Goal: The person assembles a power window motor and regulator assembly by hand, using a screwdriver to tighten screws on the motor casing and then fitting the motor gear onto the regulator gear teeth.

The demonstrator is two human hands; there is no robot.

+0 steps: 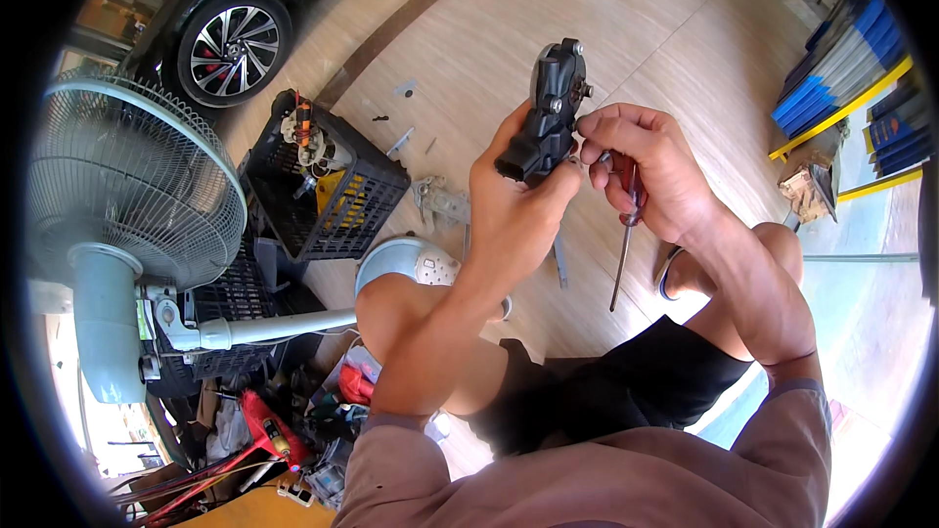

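1. Nearest the camera, at 6 o'clock, a brown sleeve [587, 484] fills the lower edge; both forearms rise from it over bare knees and black shorts [626, 386].
2. Left hand [514, 200], just left of centre, has its grip clenched around the lower end of a black motor [553, 112]. The motor stands nearly upright, its top toward 12 o'clock, its plug end sunk in the palm.
3. Right hand [646, 171], at 3 o'clock from the motor, touches the motor's right side with its fingertips, near a small shaft.
4. That same grip also clasps a screwdriver [626, 235] with a red handle against the palm; its shaft hangs down toward 6 o'clock, tip free in the air, well apart from the motor.
5. Motor lies between the two hands, held above the wooden floor [587, 29].
6. At 9 o'clock from the hands sits a black crate [323, 191] holding parts; further out at 9 o'clock stands a fan [117, 205].
7. At 11 o'clock a car wheel [230, 49] shows.
8. On the floor below the left hand lie a metal bracket [440, 203] and a grey shoe [411, 259].
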